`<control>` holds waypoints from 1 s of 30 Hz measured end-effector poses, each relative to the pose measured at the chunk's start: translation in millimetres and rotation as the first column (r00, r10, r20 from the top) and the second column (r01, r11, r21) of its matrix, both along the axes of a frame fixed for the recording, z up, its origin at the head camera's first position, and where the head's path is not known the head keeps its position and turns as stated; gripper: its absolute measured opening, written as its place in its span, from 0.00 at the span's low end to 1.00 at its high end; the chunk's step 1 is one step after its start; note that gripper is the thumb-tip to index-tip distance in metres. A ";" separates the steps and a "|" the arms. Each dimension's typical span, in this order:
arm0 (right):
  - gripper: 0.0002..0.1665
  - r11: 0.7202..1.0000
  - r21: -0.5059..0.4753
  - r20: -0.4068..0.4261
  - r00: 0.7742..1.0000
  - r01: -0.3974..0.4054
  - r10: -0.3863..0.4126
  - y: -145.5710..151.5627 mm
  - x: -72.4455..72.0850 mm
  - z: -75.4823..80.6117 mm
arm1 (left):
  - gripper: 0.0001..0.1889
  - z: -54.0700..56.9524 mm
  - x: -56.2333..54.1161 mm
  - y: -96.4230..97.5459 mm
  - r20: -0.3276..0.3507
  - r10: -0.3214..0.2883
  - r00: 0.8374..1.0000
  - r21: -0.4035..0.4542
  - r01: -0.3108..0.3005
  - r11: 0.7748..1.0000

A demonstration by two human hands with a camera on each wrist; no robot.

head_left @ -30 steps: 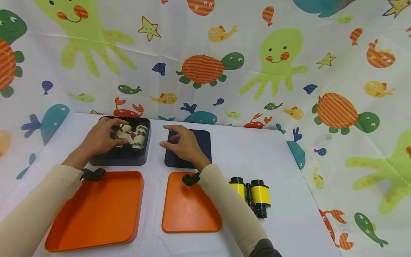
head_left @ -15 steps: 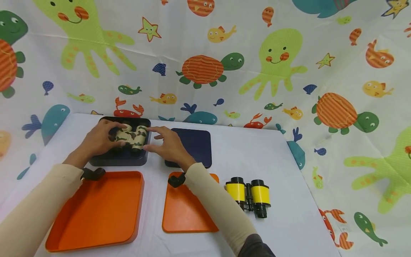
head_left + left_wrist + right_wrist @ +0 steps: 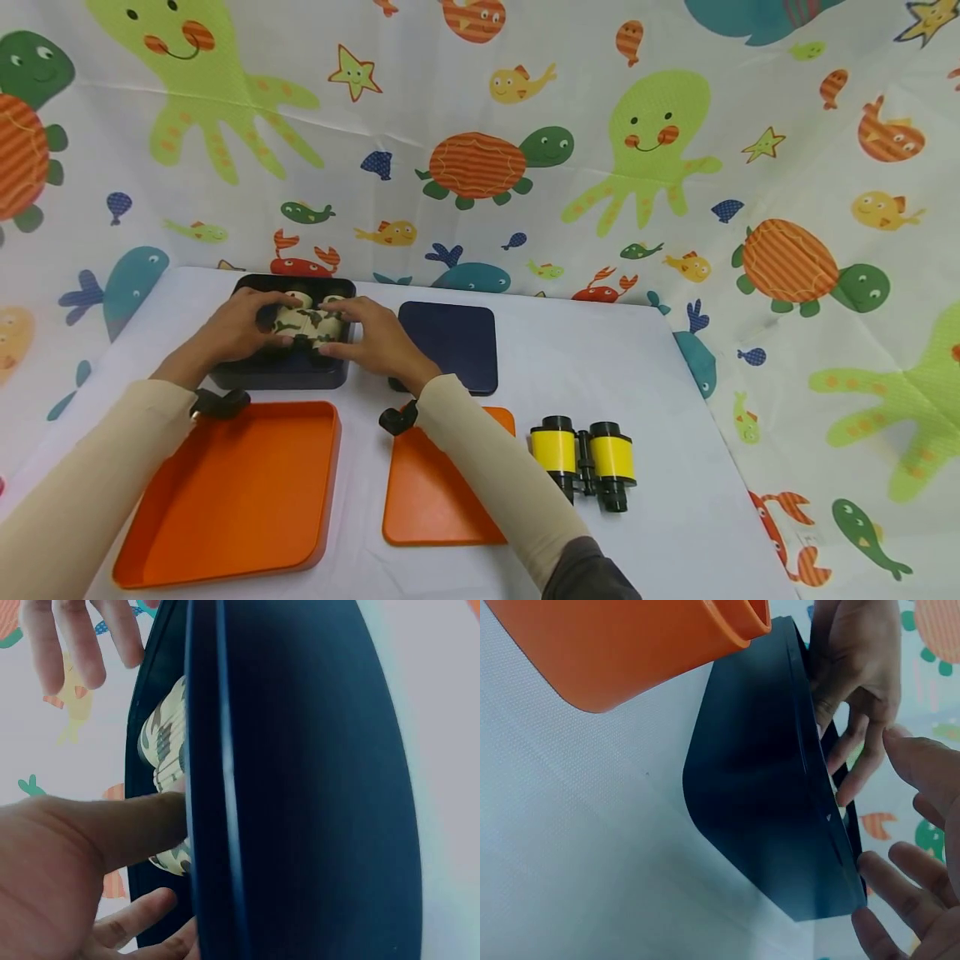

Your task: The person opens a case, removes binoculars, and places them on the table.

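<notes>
A pair of camouflage binoculars (image 3: 302, 323) lies inside the dark box (image 3: 288, 379) at the far left of the table. My left hand (image 3: 232, 323) grips its left barrel; in the left wrist view the thumb reaches over the box's rim. My right hand (image 3: 378, 337) holds the right barrel between thumb and index finger, and its other fingers (image 3: 71, 645) spread near the rim in that view. The box wall hides most of the binoculars (image 3: 166, 739) there. A second pair, yellow and black binoculars (image 3: 611, 457), lies at right.
Near my left forearm stands an open orange box (image 3: 232, 500). An orange lid (image 3: 431, 492) lies partly under my right forearm, with a dark blue lid (image 3: 457, 342) behind it. A cloth printed with sea animals (image 3: 517, 242) hangs behind the white table (image 3: 592, 358).
My right hand has moved left from above the dark blue lid to the camouflage binoculars' right barrel. My left hand has stayed at the left barrel.
</notes>
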State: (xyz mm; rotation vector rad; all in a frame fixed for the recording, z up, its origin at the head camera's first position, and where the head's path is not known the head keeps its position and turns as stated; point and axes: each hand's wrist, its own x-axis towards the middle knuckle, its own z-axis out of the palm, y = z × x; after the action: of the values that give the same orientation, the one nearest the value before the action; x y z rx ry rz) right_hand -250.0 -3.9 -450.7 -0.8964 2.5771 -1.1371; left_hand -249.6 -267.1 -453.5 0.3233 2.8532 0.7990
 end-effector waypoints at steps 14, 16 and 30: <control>0.40 0.997 0.052 -0.069 0.996 -0.053 0.056 -19.6 -1.0 -3.1 | 0.32 5.3 8.8 -4.2 0.027 -0.005 1.000 -0.040 0.006 0.999; 0.39 0.996 0.058 -0.093 0.993 -0.063 0.068 -20.7 -1.7 -3.2 | 0.32 6.6 9.7 -5.7 0.022 -0.003 1.000 -0.049 0.004 0.999; 0.36 0.953 0.304 -0.175 0.984 0.011 0.045 -36.8 -6.1 -8.3 | 0.29 1.7 18.5 -5.3 0.023 0.048 0.999 -0.029 -0.048 0.998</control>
State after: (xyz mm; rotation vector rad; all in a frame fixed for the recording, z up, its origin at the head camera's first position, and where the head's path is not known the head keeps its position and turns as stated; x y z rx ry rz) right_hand -256.0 -40.6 -459.0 -0.9821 2.7771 -0.6505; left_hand -231.1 -272.5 -451.8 0.2408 2.8578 0.7647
